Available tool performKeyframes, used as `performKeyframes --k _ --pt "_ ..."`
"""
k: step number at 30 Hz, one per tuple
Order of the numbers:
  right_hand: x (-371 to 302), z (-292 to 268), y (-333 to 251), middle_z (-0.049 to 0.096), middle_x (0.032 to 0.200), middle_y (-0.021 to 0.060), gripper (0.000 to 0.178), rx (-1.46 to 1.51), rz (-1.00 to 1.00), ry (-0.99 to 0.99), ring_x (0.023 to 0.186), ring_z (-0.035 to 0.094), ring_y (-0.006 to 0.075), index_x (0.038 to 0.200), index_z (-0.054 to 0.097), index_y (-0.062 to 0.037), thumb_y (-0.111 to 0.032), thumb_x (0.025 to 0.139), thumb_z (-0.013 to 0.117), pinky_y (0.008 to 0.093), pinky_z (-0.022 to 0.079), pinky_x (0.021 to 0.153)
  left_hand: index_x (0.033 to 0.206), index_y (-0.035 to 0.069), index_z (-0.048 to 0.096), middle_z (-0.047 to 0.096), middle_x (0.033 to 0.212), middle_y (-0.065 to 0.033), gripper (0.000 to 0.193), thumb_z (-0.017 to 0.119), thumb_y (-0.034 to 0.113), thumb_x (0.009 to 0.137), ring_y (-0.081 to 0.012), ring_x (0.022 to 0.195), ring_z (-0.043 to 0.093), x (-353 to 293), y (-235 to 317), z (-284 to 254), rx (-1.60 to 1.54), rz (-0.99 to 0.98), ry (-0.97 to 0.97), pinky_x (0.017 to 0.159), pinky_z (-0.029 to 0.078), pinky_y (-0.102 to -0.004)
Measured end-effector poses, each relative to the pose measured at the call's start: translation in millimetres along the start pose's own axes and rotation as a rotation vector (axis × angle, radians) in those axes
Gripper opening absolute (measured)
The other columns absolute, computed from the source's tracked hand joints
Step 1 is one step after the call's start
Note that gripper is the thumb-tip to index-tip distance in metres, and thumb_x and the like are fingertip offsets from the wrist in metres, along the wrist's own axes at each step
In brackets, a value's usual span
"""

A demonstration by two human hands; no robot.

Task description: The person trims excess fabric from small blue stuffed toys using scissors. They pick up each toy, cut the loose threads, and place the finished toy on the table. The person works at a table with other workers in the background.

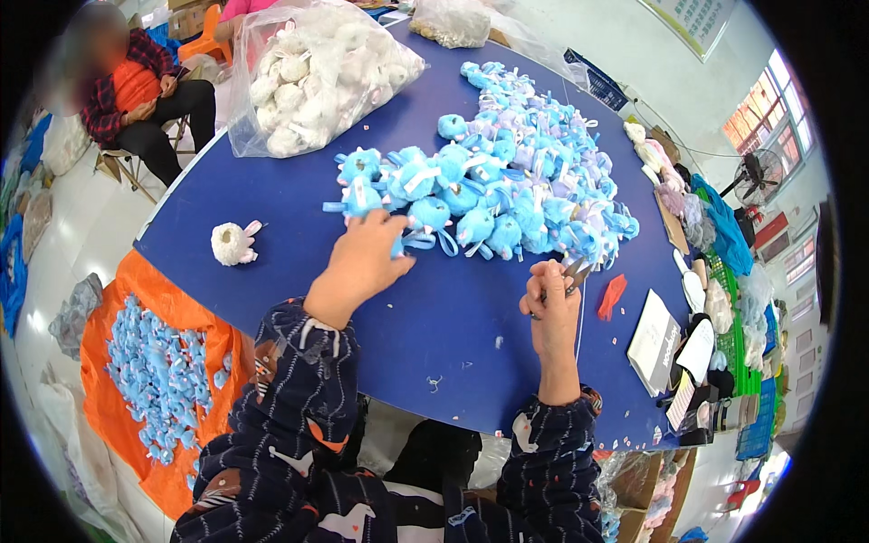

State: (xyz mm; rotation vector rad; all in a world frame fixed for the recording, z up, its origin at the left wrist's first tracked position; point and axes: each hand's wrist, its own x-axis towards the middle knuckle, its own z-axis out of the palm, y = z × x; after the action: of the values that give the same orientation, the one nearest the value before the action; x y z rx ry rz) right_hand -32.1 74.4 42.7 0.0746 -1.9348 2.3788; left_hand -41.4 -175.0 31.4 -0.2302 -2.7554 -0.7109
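Plushies [529,181] against left fingers [384,221], heaped beyond

The toys [475,224] look like fluffy, matt plush with smooth ribbon loops [447,242]. The scissors [577,270] look metal, the bag [249,128] clear, glossy plastic. The table [425,335] appears smooth, the sleeves [299,385] soft cloth.

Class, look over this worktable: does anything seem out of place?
Yes: one white plush piece sits alone on the table at left, apart from the clear bag of white ones and the blue pile. Small scraps also litter the table.
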Motion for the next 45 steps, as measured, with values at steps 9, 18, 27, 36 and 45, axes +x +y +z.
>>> performKeyframes --k 9,18,27,36,45 --pt "-12.1 16.1 -0.6 0.058 0.077 0.0012 0.024 -0.339 0.042 -0.201 0.069 0.051 0.0038 0.093 0.060 0.0003 -0.019 0.080 0.068 0.0180 0.040 0.061 0.122 0.002 0.045 0.056 0.109 -0.0125 0.050 0.062 0.008 0.075 -0.0245 0.095 0.058 -0.5 52.2 28.4 -0.798 0.116 -0.176 0.079 0.047 -0.0348" --pt "-10.5 12.6 -6.7 0.055 0.073 -0.0026 0.022 -0.304 -0.076 -0.127 0.064 0.046 0.0021 0.096 0.060 -0.0017 -0.018 0.082 0.066 0.0172 0.038 0.056 0.128 0.002 0.040 0.054 0.109 -0.0064 0.044 0.056 0.015 0.089 -0.0127 0.093 0.056 -2.4 53.1 36.1 -1.618 -0.180 -0.606 0.078 0.049 -0.0264" --pt "-11.0 6.9 1.7 0.052 0.068 -0.0042 0.014 -0.438 -0.196 -0.103 0.056 0.040 0.0009 0.087 0.058 -0.0018 -0.013 0.083 0.064 0.0185 0.033 0.048 0.122 -0.002 0.045 0.055 0.108 -0.0083 0.042 0.059 0.002 0.082 -0.0129 0.093 0.056 -0.8 49.8 47.2 -1.513 -0.149 -0.291 0.077 0.048 -0.0265" --pt "-17.9 18.9 -0.7 0.053 0.073 -0.0030 0.012 -0.347 -0.217 0.005 0.058 0.043 0.0013 0.095 0.059 -0.0017 -0.005 0.084 0.056 0.0163 0.033 0.050 0.124 0.000 0.046 0.057 0.103 -0.0049 0.041 0.056 0.008 0.086 -0.0099 0.088 0.056 -2.7 55.1 32.2 -1.331 0.033 -0.320 0.070 0.050 -0.0245" --pt "-18.8 11.4 4.6 0.051 0.066 0.0006 0.015 -0.270 -0.327 0.004 0.052 0.044 0.0049 0.092 0.056 -0.0019 -0.016 0.089 0.053 0.0177 0.032 0.046 0.119 0.005 0.047 0.059 0.084 -0.0058 0.033 0.051 0.016 0.089 -0.0093 0.065 0.058 1.6 43.2 11.9 -1.314 0.121 -0.407 0.055 0.049 -0.0240"
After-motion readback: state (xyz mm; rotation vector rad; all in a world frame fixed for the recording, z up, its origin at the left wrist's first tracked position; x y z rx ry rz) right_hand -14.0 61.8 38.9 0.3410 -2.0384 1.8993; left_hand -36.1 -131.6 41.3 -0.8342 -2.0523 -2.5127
